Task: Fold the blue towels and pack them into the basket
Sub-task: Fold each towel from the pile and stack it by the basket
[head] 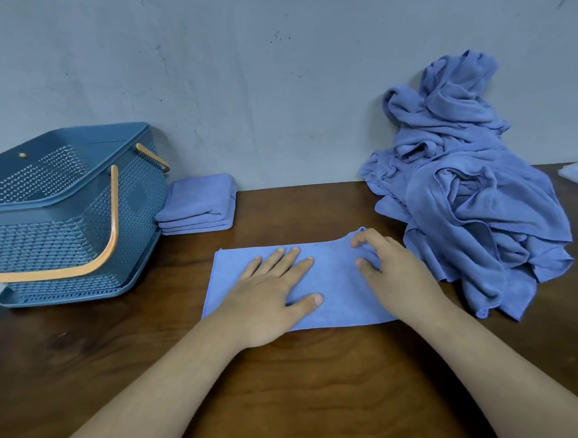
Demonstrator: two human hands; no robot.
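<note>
A blue towel (334, 286) lies folded into a long strip on the dark wooden table (275, 398), right in front of me. My left hand (275, 293) presses flat on its left half, fingers straight. My right hand (387, 265) pinches the strip's far right corner between thumb and fingers, lifting it slightly. A small stack of folded blue towels (199, 204) sits by the wall, beside the blue plastic basket (61, 217) with orange handles at the left. A heap of unfolded blue towels (472, 192) leans against the wall at the right.
A grey wall (253, 70) runs along the table's far edge. The corner of a pale flat object (577, 173) shows at the far right edge. The basket stands tilted near the table's left edge.
</note>
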